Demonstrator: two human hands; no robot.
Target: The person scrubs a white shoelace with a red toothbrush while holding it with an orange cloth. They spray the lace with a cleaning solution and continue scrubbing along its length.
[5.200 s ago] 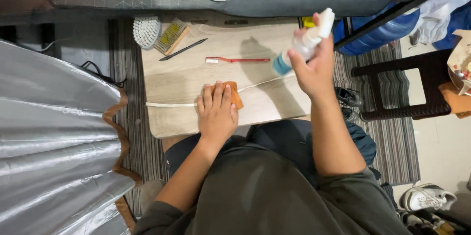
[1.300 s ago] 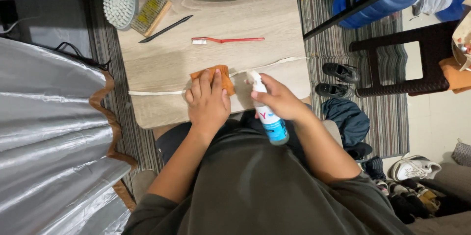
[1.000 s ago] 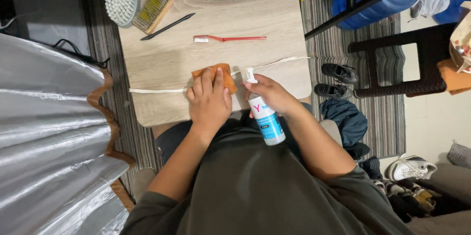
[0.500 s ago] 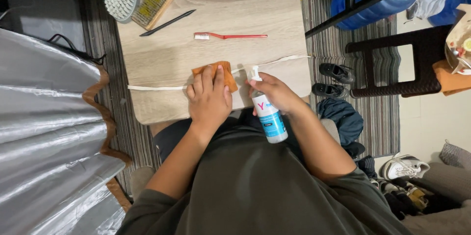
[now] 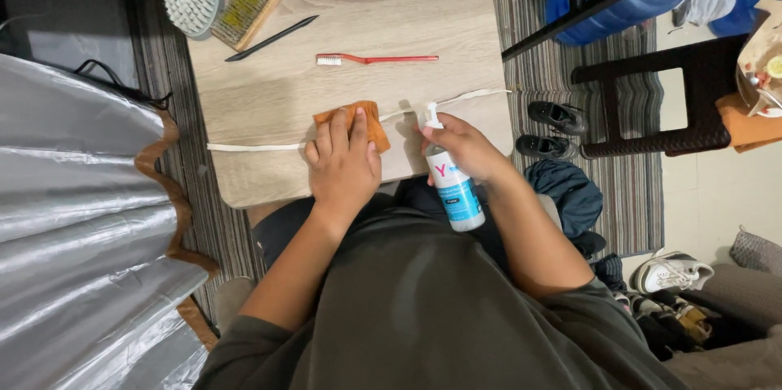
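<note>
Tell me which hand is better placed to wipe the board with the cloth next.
Probably the left hand: it lies flat on the orange cloth on the board. The right hand is occupied gripping the spray bottle.

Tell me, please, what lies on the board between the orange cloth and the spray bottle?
In the head view, a white cord crosses the bare wooden board between cloth and bottle.
</note>
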